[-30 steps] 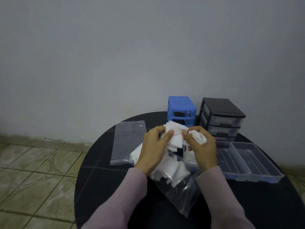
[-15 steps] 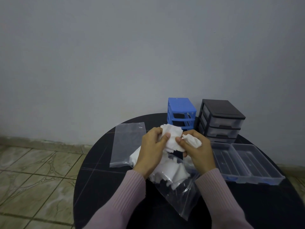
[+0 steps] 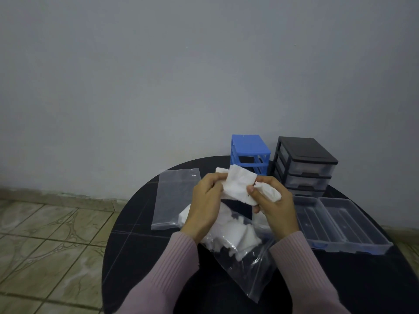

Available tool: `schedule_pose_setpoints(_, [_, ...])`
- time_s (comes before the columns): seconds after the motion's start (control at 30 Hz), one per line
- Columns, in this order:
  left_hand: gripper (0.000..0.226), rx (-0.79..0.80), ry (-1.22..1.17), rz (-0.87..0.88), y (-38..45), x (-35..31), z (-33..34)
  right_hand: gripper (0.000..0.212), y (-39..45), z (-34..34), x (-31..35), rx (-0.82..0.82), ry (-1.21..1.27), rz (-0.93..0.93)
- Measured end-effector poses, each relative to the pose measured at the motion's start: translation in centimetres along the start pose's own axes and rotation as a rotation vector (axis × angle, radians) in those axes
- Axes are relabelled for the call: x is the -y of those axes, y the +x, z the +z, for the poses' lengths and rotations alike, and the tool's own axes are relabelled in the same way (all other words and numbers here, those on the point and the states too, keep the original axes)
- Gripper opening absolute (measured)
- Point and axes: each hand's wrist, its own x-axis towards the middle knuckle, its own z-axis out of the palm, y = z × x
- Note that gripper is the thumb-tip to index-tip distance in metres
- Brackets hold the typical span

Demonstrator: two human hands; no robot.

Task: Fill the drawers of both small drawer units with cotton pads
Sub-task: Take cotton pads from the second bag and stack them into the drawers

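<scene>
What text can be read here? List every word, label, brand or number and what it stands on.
None can be read.
Blue unit: no label or mark shows.
Black unit: no label shows.
Clear drawers on the table: bare plastic.
Empty bag and bag of pads: no print shows.
Pads held by the left hand and right hand: plain white.

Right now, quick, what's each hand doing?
Left hand: holding cotton pads.
Right hand: pinching the same pads, with more bunched in its fingers.
</scene>
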Motion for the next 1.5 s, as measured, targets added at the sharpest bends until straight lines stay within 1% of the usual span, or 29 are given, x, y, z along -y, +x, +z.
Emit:
schedule_pose_setpoints(0.07, [0.034,-0.044,0.015,0.01,0.0,-0.1,-0.2,0.011,0.0,-0.1,0.1,0.018,0.008,-0.004])
schedule_pose_setpoints(0.17, [0.025,-0.046,-0.034,-0.003,-0.2,-0.3,0.0,0.013,-0.1,-0.2,0.1,0.072,-0.061,-0.01])
schedule_pose_setpoints(0.2, [0.029,-0.03,-0.068,-0.016,-0.3,-0.4,0.0,0.014,-0.1,-0.1,0.0,0.082,-0.088,-0.015])
schedule_pose_setpoints(0.27, [0.043,0.024,-0.114,-0.041,-0.4,-0.6,0.1,0.014,-0.1,0.0,-0.1,0.085,-0.13,-0.023])
schedule_pose_setpoints(0.33, [0.06,0.064,-0.098,-0.007,-0.5,-0.6,0.2,0.013,-0.1,0.0,-0.2,0.08,-0.153,-0.026])
schedule_pose_setpoints(0.37, [0.063,0.067,-0.058,0.029,-0.5,-0.5,0.2,0.013,-0.1,0.0,-0.2,0.076,-0.156,-0.026])
schedule_pose_setpoints(0.43, [0.055,0.04,0.006,0.084,-0.6,-0.5,0.1,0.013,-0.2,-0.1,-0.2,0.074,-0.161,-0.019])
schedule_pose_setpoints(0.53, [0.047,0.005,0.065,0.107,-0.6,-0.4,0.1,0.014,-0.3,0.0,0.0,0.08,-0.142,0.004])
schedule_pose_setpoints(0.6, [0.043,-0.053,0.09,0.107,-0.6,-0.5,0.0,0.023,-0.4,0.3,0.3,0.062,-0.083,0.036])
schedule_pose_setpoints(0.67, [0.04,-0.113,0.122,0.096,-0.4,-0.4,-0.2,0.032,-0.4,0.4,0.7,0.023,0.019,0.115])
schedule_pose_setpoints(0.7, [0.037,-0.129,0.124,0.086,-0.3,-0.2,-0.3,0.033,-0.4,0.4,0.9,0.011,0.076,0.16])
schedule_pose_setpoints(0.8, [0.019,-0.121,0.103,0.049,0.0,0.2,-0.5,0.026,-0.3,0.4,1.1,0.021,0.193,0.247])
schedule_pose_setpoints(0.87, [0.012,-0.118,0.112,0.063,-0.1,0.1,-0.4,0.021,-0.2,0.4,1.2,0.018,0.213,0.246])
schedule_pose_setpoints(0.93, [0.014,-0.122,0.098,0.088,-0.4,-0.3,-0.5,0.019,-0.1,0.3,1.2,-0.002,0.234,0.231])
schedule_pose_setpoints(1.0, [0.032,-0.146,0.06,0.11,-0.6,-0.5,-0.6,0.02,0.0,0.3,1.2,-0.032,0.267,0.22])
schedule_pose_setpoints(1.03, [0.037,-0.157,0.049,0.126,-0.6,-0.6,-0.7,0.02,0.0,0.2,1.2,-0.05,0.292,0.222])
schedule_pose_setpoints(1.1, [0.037,-0.168,0.055,0.165,-0.7,-0.8,-0.8,0.02,0.1,0.2,1.1,-0.078,0.333,0.235])
schedule_pose_setpoints(1.2, [0.033,-0.164,0.147,0.211,-0.9,-1.0,-0.8,0.019,0.1,0.2,1.0,-0.077,0.36,0.242])
schedule_pose_setpoints(1.27, [0.042,-0.133,0.171,0.19,-1.0,-0.9,-0.8,0.019,0.1,0.3,0.9,-0.081,0.366,0.253])
schedule_pose_setpoints(1.3, [0.045,-0.103,0.162,0.164,-1.0,-0.9,-0.7,0.024,0.1,0.3,0.8,-0.078,0.364,0.266])
schedule_pose_setpoints(1.33, [0.045,-0.075,0.149,0.136,-1.1,-0.9,-0.6,0.03,0.1,0.3,0.7,-0.07,0.364,0.281])
schedule_pose_setpoints(1.4, [0.035,-0.036,0.112,0.093,-1.3,-1.1,-0.2,0.037,-0.1,0.4,0.5,-0.039,0.36,0.309])
schedule_pose_setpoints(1.5, [0.021,-0.002,0.016,0.048,-1.6,-1.5,0.4,0.031,-0.2,0.5,0.8,0.048,0.314,0.284])
